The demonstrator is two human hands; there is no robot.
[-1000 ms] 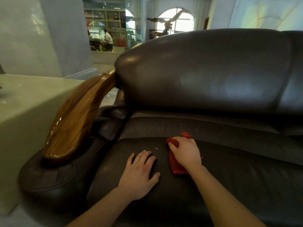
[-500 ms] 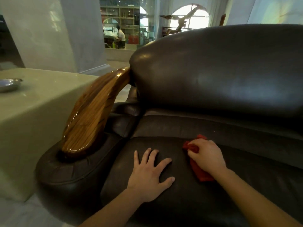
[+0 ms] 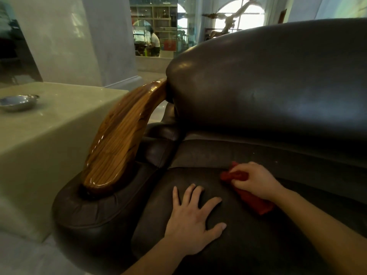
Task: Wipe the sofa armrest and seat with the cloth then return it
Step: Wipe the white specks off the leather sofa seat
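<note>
A dark brown leather sofa fills the view, its seat cushion (image 3: 248, 245) under both my hands. My right hand (image 3: 256, 182) presses a red cloth (image 3: 252, 199) flat on the seat near the back crease, fingers curled over its upper end. My left hand (image 3: 193, 221) lies flat on the seat with fingers spread, holding nothing. The glossy wooden armrest (image 3: 121, 143) curves up to the left, set on a padded leather arm (image 3: 93, 211). Part of the cloth is hidden beneath my right hand.
A pale stone side table (image 3: 49, 126) stands just left of the armrest, with a metal dish (image 3: 17, 102) on it. The sofa backrest (image 3: 268, 86) rises behind the seat. A pillar, shelves and a person stand far off in the background.
The view has swung left, so both hands and the sofa appear further right. My right hand has stayed on the cloth near the back crease. The left hand stays flat.
</note>
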